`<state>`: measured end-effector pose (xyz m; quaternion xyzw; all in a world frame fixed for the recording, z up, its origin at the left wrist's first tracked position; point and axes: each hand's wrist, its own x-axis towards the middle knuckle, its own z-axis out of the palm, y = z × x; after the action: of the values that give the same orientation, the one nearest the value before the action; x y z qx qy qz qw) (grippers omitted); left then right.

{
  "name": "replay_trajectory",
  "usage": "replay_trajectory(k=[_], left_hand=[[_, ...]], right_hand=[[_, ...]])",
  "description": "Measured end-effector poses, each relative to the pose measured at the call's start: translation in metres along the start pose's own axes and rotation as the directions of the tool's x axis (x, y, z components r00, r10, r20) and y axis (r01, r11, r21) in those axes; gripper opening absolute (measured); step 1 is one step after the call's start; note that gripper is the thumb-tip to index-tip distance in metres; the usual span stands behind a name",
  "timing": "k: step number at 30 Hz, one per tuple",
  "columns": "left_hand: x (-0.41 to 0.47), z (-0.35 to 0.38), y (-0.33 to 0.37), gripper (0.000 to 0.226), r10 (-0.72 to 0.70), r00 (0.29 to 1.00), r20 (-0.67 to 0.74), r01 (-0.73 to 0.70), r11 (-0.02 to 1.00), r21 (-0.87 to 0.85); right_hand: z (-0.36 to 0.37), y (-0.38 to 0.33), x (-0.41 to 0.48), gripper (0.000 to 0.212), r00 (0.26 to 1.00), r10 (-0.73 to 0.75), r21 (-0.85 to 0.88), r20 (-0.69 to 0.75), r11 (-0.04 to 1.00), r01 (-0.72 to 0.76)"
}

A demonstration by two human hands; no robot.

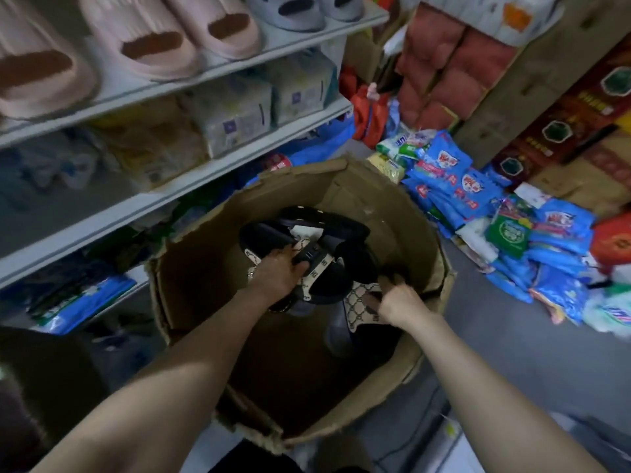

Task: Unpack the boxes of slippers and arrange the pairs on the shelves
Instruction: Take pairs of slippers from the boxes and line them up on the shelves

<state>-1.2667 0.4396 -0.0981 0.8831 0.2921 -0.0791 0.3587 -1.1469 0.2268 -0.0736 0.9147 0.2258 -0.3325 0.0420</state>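
A large open cardboard box (423,240) stands on the floor below me with several black slippers (327,230) inside. My left hand (278,271) reaches into it and grips a black slipper by its beige patterned strap (316,264). My right hand (397,298) grips the beige patterned strap of another slipper (358,302) lower in the box. On the top shelf (239,68) at the upper left sit pink slippers (153,39) and grey ones (290,11).
The grey shelving on the left holds packaged goods (232,110) on its lower levels. Blue and white packets (478,196) lie piled on the floor to the right. Red bundles (444,63) and cartons (563,107) stand stacked behind them.
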Motion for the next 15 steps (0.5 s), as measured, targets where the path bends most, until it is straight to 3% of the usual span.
replay_trajectory(k=[2,5,8,11,13,15], left_hand=[[0.006,0.002,-0.001,0.038,-0.043,0.999,-0.031,0.042,0.998,-0.051],[0.002,-0.004,-0.009,0.029,-0.084,0.992,-0.088,0.069,0.984,-0.167],[-0.006,-0.010,-0.022,0.029,-0.072,0.993,-0.090,0.057,0.986,-0.159],[-0.010,-0.003,-0.024,0.026,-0.051,0.994,-0.101,0.041,0.994,-0.102],[-0.012,0.008,-0.018,0.028,-0.102,0.980,-0.171,0.077,0.986,-0.145],[-0.013,0.023,-0.008,0.047,-0.220,0.941,-0.258,0.154,0.955,-0.254]], right_hand=[[0.001,0.003,0.007,0.055,0.999,-0.026,0.085,0.048,0.996,0.022],[-0.010,0.006,0.009,0.046,0.997,-0.060,0.194,-0.051,0.979,0.069],[-0.022,0.005,0.003,0.039,0.972,-0.093,0.098,-0.214,0.988,0.116],[-0.032,-0.001,0.003,0.028,0.896,-0.255,0.030,-0.364,0.958,0.285],[-0.034,-0.006,0.022,0.029,0.872,-0.336,0.019,-0.355,0.930,0.366],[-0.034,-0.013,0.046,0.031,0.892,-0.360,0.027,-0.274,0.924,0.381]])
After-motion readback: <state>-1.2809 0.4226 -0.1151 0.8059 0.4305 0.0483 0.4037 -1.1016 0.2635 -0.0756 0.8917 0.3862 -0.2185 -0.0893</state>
